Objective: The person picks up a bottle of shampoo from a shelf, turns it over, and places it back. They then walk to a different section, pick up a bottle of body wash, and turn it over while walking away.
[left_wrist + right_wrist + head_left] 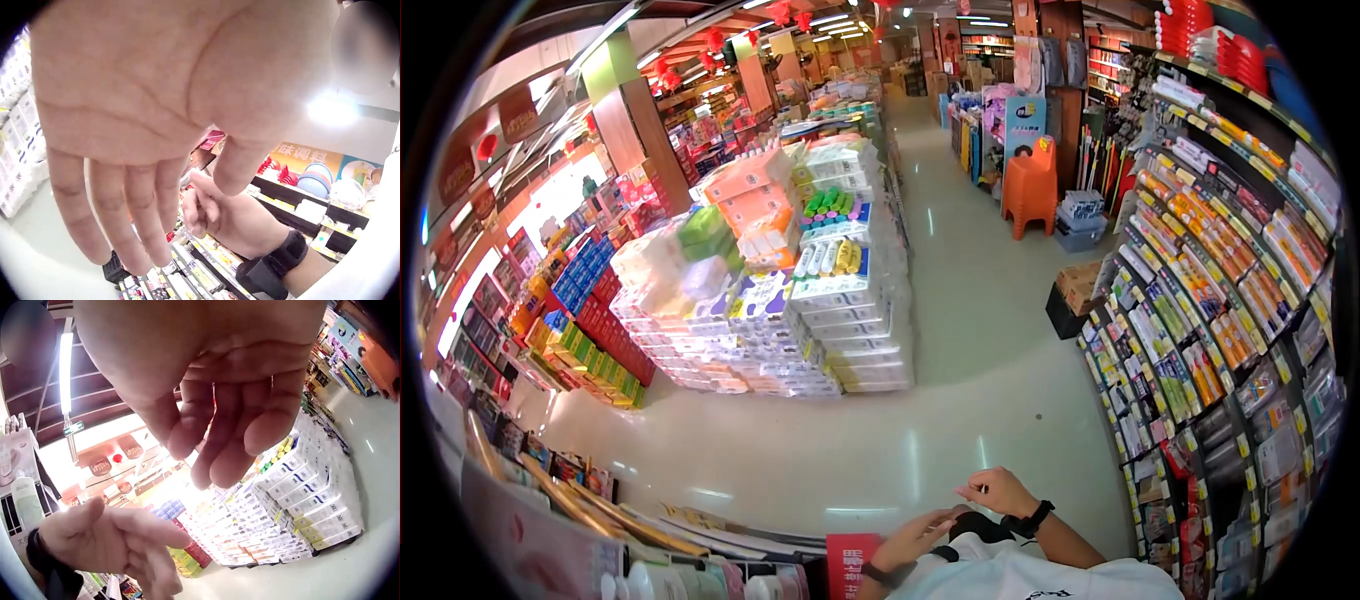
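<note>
Fingers [140, 203] of the left hand [915, 537] hang relaxed, slightly apart, near a rectangular red sign with white lettering [850, 568]; the right hand [1000, 492] curls its fingers loosely, apparently empty.

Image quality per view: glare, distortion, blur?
Head: fisheye bows the stocked shelves at right, glossy floor shows streaky reflections; left wrist: ceiling light blown out, round patch at upper right blurred; right wrist: bright glare washes out background beyond the shaded right hand.

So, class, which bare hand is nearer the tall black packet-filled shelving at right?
The right hand, on that shelving's side; the left hand lies farther off.
</note>
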A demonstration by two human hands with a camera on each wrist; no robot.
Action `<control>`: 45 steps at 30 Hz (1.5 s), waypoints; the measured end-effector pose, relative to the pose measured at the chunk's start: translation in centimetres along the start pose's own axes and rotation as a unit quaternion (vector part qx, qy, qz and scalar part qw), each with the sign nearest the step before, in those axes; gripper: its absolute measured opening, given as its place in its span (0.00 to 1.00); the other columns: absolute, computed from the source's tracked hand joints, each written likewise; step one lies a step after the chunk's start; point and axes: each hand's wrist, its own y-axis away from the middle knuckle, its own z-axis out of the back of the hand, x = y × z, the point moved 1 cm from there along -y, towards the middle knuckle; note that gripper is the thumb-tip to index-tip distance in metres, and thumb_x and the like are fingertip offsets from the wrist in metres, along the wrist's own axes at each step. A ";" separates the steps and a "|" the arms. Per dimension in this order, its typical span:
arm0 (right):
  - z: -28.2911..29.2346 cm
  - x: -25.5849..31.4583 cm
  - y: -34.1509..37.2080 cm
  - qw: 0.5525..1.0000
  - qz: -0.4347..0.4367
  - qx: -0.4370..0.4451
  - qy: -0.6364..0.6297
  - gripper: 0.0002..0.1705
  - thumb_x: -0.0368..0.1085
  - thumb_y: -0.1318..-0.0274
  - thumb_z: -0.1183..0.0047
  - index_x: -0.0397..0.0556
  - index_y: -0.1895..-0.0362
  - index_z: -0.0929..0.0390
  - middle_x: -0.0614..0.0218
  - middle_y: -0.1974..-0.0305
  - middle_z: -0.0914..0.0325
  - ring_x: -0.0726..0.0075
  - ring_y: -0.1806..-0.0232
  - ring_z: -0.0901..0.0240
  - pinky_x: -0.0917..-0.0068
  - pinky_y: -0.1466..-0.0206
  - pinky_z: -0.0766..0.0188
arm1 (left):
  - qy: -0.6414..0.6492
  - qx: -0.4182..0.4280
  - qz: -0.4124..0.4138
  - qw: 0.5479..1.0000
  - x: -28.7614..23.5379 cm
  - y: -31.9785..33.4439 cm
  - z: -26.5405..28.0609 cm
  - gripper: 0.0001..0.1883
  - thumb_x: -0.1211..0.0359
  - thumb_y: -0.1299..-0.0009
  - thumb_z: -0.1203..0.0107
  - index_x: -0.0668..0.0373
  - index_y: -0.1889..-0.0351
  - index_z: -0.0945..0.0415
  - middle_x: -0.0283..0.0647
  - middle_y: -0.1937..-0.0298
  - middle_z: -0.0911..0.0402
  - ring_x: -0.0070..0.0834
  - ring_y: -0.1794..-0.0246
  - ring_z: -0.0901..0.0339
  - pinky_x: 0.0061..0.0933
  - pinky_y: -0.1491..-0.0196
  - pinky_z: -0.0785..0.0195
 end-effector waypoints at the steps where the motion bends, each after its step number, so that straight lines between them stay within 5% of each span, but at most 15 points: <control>1: 0.0 -0.6 -1.3 1.000 0.003 0.000 -0.004 0.22 0.45 0.39 0.41 0.43 0.80 0.25 0.59 0.82 0.29 0.59 0.83 0.38 0.65 0.76 0.39 | -0.014 0.004 0.002 1.000 0.5 -1.1 1.2 0.23 0.58 0.19 0.56 0.62 0.34 0.31 0.45 0.43 0.20 0.32 0.42 0.24 0.31 0.38 0.34; 10: 1.9 -8.1 -17.6 0.990 -0.085 0.021 -0.107 0.20 0.46 0.37 0.43 0.42 0.74 0.16 0.62 0.77 0.17 0.72 0.77 0.23 0.75 0.68 0.28 | -0.070 -0.001 0.034 0.997 -0.1 -12.2 13.5 0.25 0.54 0.19 0.57 0.63 0.34 0.31 0.47 0.44 0.19 0.36 0.42 0.23 0.34 0.39 0.33; 16: 4.2 -11.5 -29.2 0.989 -0.096 0.063 -0.090 0.21 0.45 0.36 0.43 0.41 0.76 0.18 0.63 0.79 0.18 0.75 0.79 0.26 0.75 0.69 0.29 | -0.162 -0.026 0.066 0.984 -0.3 -21.7 21.9 0.27 0.53 0.23 0.50 0.65 0.37 0.30 0.53 0.45 0.19 0.43 0.45 0.21 0.37 0.43 0.30; 22: 4.0 -15.9 -39.5 0.966 -0.151 0.032 -0.206 0.25 0.46 0.34 0.45 0.40 0.80 0.24 0.67 0.83 0.24 0.79 0.80 0.31 0.75 0.72 0.34 | -0.203 -0.078 0.058 0.974 -3.6 -29.4 28.7 0.28 0.52 0.25 0.48 0.64 0.37 0.30 0.54 0.47 0.19 0.49 0.47 0.20 0.41 0.44 0.29; 26: 2.1 -18.8 -45.4 0.953 -0.154 -0.007 -0.261 0.28 0.48 0.34 0.45 0.43 0.84 0.29 0.72 0.86 0.33 0.80 0.81 0.39 0.74 0.75 0.41 | -0.064 -0.110 0.026 0.992 -3.7 -32.2 32.8 0.22 0.58 0.22 0.50 0.63 0.37 0.29 0.49 0.51 0.17 0.37 0.52 0.18 0.33 0.47 0.27; 29: 1.5 -19.7 -49.2 0.968 -0.154 -0.011 -0.197 0.30 0.50 0.36 0.43 0.45 0.86 0.33 0.74 0.87 0.41 0.81 0.81 0.47 0.72 0.77 0.47 | -0.038 -0.175 0.094 0.979 -6.3 -34.0 35.8 0.20 0.60 0.21 0.51 0.63 0.39 0.28 0.46 0.54 0.16 0.31 0.53 0.18 0.30 0.48 0.27; 32: 0.9 -20.0 -52.9 0.973 -0.144 -0.039 -0.175 0.32 0.49 0.38 0.41 0.47 0.87 0.41 0.75 0.87 0.49 0.80 0.80 0.53 0.71 0.77 0.51 | 0.008 -0.267 0.088 0.960 -4.5 -35.8 39.3 0.17 0.62 0.23 0.50 0.62 0.43 0.23 0.47 0.52 0.15 0.36 0.52 0.18 0.34 0.47 0.28; 35: 1.0 -19.8 -57.5 0.975 -0.133 -0.035 -0.176 0.35 0.47 0.39 0.39 0.48 0.86 0.48 0.77 0.85 0.54 0.81 0.79 0.57 0.70 0.78 0.55 | -0.025 -0.284 0.075 0.955 -2.3 -38.1 44.5 0.16 0.61 0.23 0.49 0.61 0.44 0.22 0.44 0.53 0.15 0.30 0.52 0.18 0.32 0.51 0.28; 42: 1.0 -16.6 -70.3 0.947 -0.163 -0.052 -0.271 0.34 0.47 0.40 0.37 0.46 0.87 0.45 0.75 0.86 0.52 0.79 0.80 0.56 0.68 0.79 0.53 | -0.092 -0.242 0.037 0.965 0.3 -45.3 57.9 0.17 0.64 0.24 0.47 0.62 0.42 0.26 0.43 0.54 0.16 0.29 0.56 0.18 0.30 0.54 0.27; 44: -0.3 -17.6 -74.2 0.971 -0.134 -0.048 -0.192 0.32 0.46 0.38 0.38 0.52 0.86 0.45 0.80 0.84 0.53 0.82 0.78 0.57 0.72 0.77 0.56 | -0.072 -0.218 0.057 0.972 2.6 -47.9 62.4 0.18 0.63 0.24 0.47 0.63 0.41 0.28 0.44 0.55 0.16 0.30 0.56 0.18 0.31 0.54 0.26; 45: -1.0 -17.3 -75.9 0.973 -0.130 -0.042 -0.185 0.32 0.47 0.38 0.38 0.52 0.86 0.44 0.80 0.84 0.52 0.82 0.78 0.57 0.72 0.77 0.55 | -0.147 -0.216 -0.061 0.963 6.8 -49.1 64.5 0.20 0.61 0.24 0.48 0.64 0.40 0.30 0.44 0.55 0.16 0.30 0.57 0.18 0.30 0.55 0.26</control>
